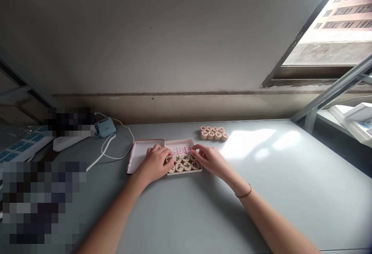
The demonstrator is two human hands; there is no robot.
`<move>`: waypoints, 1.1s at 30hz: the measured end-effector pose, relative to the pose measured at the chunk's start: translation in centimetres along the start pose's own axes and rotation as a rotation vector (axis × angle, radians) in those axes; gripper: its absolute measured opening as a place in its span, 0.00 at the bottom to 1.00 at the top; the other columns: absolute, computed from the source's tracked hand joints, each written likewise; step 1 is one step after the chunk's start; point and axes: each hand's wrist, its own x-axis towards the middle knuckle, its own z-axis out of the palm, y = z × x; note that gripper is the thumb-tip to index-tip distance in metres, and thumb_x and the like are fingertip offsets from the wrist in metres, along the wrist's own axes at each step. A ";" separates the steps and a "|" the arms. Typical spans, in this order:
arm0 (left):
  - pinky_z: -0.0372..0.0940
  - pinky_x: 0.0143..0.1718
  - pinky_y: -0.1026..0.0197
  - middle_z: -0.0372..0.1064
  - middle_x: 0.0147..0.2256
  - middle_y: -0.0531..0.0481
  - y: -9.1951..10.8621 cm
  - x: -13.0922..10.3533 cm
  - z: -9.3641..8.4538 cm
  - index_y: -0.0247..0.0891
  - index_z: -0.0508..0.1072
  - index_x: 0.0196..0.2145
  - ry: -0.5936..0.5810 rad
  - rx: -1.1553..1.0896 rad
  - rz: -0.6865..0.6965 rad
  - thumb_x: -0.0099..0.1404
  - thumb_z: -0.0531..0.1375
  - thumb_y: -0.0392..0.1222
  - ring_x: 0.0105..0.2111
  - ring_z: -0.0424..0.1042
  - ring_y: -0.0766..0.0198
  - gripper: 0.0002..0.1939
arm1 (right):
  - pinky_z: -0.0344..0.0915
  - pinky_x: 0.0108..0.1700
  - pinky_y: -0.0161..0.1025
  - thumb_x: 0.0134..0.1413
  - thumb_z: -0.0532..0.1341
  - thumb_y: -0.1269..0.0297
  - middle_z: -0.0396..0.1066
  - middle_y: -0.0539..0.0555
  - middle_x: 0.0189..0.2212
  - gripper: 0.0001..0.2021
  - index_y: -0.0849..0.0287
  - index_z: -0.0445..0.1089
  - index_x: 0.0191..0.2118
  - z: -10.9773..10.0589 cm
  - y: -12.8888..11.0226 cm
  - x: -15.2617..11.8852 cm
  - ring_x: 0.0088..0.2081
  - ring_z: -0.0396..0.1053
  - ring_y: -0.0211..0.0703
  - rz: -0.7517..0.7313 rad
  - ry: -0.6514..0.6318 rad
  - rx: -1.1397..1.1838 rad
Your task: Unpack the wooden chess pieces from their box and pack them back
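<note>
A shallow white box [185,172] lies on the grey desk, its lid [139,156] beside it on the left. Two rows of round wooden pieces with black characters [187,166] fill the near part of the box. My left hand [157,163] rests at the box's left side, its bent fingers on the leftmost pieces. At the right side is my right hand [209,160], thumb and fingertips close together at the far right piece; whether they grip it is hidden. Behind the box, stacked pieces with red characters [214,133] stand in two rows.
Along the left are a power strip [24,145], a light blue charger [106,127] and a white cable [104,150]. A wall [174,108] borders the desk's far edge. White items [359,114] lie beyond the metal post at the right.
</note>
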 end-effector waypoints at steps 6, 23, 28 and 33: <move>0.61 0.44 0.54 0.73 0.35 0.53 -0.4 0.1 -0.2 0.42 0.69 0.35 0.013 -0.090 0.011 0.62 0.56 0.40 0.37 0.68 0.59 0.03 | 0.52 0.23 0.33 0.62 0.50 0.50 0.66 0.48 0.19 0.18 0.58 0.70 0.40 -0.4 0.0 0.0 0.19 0.57 0.36 -0.040 0.018 0.035; 0.69 0.39 0.61 0.72 0.40 0.48 3.3 -0.2 0.5 0.41 0.70 0.41 0.169 -0.731 -0.083 0.63 0.59 0.45 0.38 0.72 0.63 0.09 | 0.68 0.32 0.36 0.59 0.54 0.66 0.74 0.54 0.34 0.10 0.55 0.68 0.45 0.6 -3.0 -1.3 0.31 0.70 0.38 -0.343 0.152 0.320; 0.71 0.38 0.62 0.72 0.36 0.50 2.5 0.0 1.3 0.41 0.71 0.40 0.297 -0.813 -0.173 0.62 0.60 0.45 0.35 0.74 0.64 0.09 | 0.71 0.37 0.42 0.56 0.57 0.56 0.74 0.58 0.38 0.14 0.57 0.72 0.43 -2.0 0.3 0.0 0.36 0.73 0.43 -0.067 0.315 0.386; 0.73 0.33 0.64 0.71 0.36 0.51 2.2 0.1 1.4 0.41 0.71 0.40 0.374 -0.855 -0.237 0.62 0.60 0.47 0.33 0.74 0.66 0.10 | 0.69 0.33 0.41 0.50 0.61 0.54 0.75 0.55 0.30 0.13 0.57 0.72 0.37 -3.2 3.8 0.7 0.31 0.73 0.45 0.223 0.272 0.231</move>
